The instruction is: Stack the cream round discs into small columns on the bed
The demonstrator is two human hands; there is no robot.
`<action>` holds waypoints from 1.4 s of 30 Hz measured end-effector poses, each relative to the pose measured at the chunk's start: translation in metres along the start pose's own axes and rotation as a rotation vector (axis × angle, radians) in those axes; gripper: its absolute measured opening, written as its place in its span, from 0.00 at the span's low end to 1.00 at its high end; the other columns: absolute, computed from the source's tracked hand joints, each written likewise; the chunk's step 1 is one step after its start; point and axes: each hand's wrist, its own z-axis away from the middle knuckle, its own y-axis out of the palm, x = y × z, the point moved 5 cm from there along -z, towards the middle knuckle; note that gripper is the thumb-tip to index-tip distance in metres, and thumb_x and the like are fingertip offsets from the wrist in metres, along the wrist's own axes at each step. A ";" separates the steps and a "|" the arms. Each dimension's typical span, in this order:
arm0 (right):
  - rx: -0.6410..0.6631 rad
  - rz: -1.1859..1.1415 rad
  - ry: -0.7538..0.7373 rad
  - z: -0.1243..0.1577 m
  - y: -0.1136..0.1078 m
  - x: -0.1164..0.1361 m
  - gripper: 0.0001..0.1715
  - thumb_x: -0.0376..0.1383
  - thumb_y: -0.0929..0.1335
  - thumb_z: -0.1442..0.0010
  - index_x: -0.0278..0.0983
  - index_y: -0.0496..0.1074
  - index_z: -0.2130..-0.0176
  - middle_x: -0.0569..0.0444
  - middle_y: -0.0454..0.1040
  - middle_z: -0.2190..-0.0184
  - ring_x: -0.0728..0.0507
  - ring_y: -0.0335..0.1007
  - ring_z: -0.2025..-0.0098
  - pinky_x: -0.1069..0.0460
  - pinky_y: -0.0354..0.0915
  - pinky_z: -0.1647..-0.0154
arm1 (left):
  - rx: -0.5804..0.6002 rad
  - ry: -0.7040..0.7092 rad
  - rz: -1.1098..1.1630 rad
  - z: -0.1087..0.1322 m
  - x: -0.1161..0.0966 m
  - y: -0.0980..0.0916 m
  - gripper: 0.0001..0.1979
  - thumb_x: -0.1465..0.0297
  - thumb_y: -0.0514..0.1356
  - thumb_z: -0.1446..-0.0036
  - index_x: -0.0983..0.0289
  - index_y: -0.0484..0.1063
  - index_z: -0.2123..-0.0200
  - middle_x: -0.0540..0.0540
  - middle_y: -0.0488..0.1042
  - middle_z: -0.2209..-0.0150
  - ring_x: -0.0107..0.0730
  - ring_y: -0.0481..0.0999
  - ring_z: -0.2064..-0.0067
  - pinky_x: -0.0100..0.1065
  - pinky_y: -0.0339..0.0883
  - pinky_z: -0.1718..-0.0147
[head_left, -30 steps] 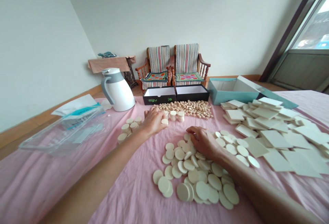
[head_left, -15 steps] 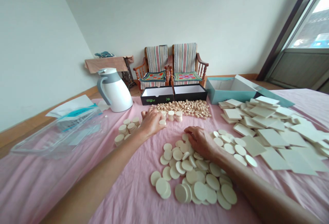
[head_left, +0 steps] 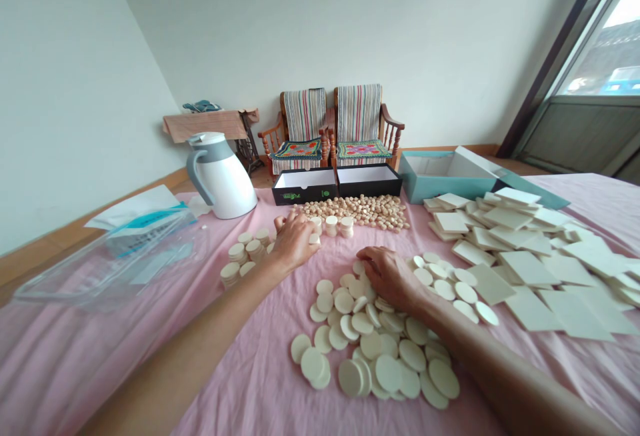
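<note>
My left hand curls round a small stack of pale round wooden discs, whose top shows at the fingertips. Short stacks of the same discs stand just beyond it, and more stacks are to its left, partly behind my wrist. My right hand rests at the far edge of a loose heap of discs, fingers bent down and turned left. One disc shows by its fingertips; what those fingers hold, if anything, is hidden.
Small wooden pieces lie before two black boxes. Square wooden tiles are heaped on the right near a teal box. A white jug and clear plastic tray are on the left of the pink cloth.
Both hands keep almost the same place and pose. The whole view has shifted very slightly; the discs and stacks look unchanged.
</note>
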 end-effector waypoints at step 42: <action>0.018 0.003 -0.006 0.000 0.002 0.000 0.15 0.29 0.59 0.42 0.34 0.72 0.60 0.49 0.75 0.65 0.45 0.68 0.60 0.53 0.60 0.57 | 0.115 0.097 0.170 -0.008 0.018 -0.002 0.09 0.67 0.63 0.54 0.58 0.77 0.66 0.54 0.73 0.60 0.41 0.68 0.52 0.37 0.59 0.56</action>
